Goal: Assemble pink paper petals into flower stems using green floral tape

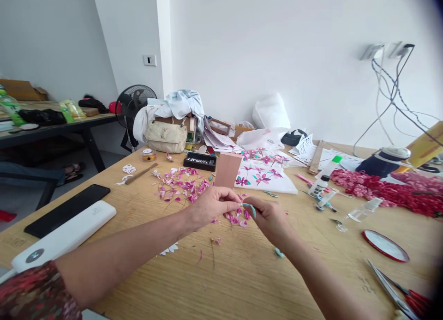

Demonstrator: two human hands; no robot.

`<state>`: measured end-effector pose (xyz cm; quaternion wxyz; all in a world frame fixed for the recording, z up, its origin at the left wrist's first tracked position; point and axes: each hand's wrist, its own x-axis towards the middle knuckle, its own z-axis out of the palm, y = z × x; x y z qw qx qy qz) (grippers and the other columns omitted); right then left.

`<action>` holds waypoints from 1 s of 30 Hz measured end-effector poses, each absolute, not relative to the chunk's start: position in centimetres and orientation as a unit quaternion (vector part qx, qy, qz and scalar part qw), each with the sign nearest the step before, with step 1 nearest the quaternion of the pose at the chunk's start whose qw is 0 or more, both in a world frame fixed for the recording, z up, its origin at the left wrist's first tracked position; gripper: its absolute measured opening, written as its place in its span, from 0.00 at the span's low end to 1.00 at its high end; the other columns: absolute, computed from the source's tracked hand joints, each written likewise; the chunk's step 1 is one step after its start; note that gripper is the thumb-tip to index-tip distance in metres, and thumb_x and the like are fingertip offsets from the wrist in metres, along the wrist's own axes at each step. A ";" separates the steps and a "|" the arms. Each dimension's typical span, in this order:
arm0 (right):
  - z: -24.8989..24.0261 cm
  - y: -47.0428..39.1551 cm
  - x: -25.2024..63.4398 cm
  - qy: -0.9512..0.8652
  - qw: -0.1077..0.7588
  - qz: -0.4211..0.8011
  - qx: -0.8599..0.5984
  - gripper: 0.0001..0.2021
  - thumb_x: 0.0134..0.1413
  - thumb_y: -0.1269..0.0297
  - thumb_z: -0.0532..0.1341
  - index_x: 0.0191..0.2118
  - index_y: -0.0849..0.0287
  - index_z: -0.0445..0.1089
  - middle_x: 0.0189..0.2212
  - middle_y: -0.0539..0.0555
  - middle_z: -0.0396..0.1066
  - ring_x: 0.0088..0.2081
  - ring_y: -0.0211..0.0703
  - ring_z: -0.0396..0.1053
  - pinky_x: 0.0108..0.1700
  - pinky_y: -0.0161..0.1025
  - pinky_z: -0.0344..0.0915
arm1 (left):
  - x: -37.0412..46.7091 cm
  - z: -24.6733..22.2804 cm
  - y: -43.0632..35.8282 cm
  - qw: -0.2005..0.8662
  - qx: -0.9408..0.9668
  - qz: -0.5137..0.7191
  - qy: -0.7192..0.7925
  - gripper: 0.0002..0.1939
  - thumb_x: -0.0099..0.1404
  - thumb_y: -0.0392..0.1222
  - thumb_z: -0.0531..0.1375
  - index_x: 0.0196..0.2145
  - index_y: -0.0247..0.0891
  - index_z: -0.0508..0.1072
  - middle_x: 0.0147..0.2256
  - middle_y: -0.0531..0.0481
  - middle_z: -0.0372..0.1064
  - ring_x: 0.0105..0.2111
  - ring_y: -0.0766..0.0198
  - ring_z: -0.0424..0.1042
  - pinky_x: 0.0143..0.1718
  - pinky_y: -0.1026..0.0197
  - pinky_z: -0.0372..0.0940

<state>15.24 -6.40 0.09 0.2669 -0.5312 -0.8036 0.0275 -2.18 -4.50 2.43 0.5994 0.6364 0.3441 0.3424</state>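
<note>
Wooden bench [242, 274] fills the lower two thirds of the frame, running from lower left to right edge. White sheet with pink and teal paper flowers [265, 174] lies at centre, just above the hands; a brown card [227, 170] stands against its left edge. Heap of red-pink paper blooms [387, 193] runs along the right edge of the frame. Beige handbag [166, 136] sits at upper centre-left under a bundle of pale cloth [180, 104], black fan [133, 104] just beside it. White flat case [65, 239] and black phone [67, 210] lie side by side at lower left. Red-rimmed lid [385, 245] and red-handled scissors [398, 290] sit at lower right. Scatter of loose pink petals [180, 186] lies left of centre, above the left hand. Left hand [212, 204] and right hand [270, 218] meet at centre frame, held just over the bench. Left fingers closed in a pinch on a small cluster of pink petals [237, 217]. Right fingers closed in a pinch on a teal strip [249, 208], which touches the petal cluster between the two hands. A small teal scrap [278, 253] lies on the bench under the right wrist.
</note>
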 end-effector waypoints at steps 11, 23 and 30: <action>4.2 -10.3 13.9 -0.836 0.195 -0.150 -0.491 0.13 0.55 0.69 0.47 0.26 0.58 0.66 0.18 0.49 0.64 0.18 0.32 0.56 0.20 0.31 0.42 | -2.1 1.9 -3.7 0.355 0.827 0.310 0.308 0.04 0.53 0.32 0.57 0.23 0.34 0.72 0.25 0.53 0.68 0.29 0.68 0.65 0.33 0.66 0.58; 0.0 -9.9 13.8 -0.843 0.174 -0.052 -0.506 0.16 0.57 0.67 0.45 0.23 0.59 0.64 0.17 0.49 0.63 0.18 0.32 0.56 0.21 0.30 0.47 | -2.5 1.7 -3.1 0.493 0.714 0.345 0.359 0.04 0.54 0.38 0.57 0.25 0.33 0.68 0.22 0.53 0.64 0.20 0.72 0.61 0.21 0.68 0.57; 4.5 -9.8 14.9 -0.823 0.244 -0.055 -0.511 0.14 0.56 0.65 0.48 0.27 0.57 0.68 0.20 0.50 0.67 0.21 0.34 0.62 0.24 0.30 0.52 | -2.5 1.6 -3.3 0.300 0.872 0.300 0.243 0.06 0.56 0.32 0.55 0.25 0.35 0.72 0.27 0.51 0.68 0.31 0.68 0.66 0.37 0.64 0.58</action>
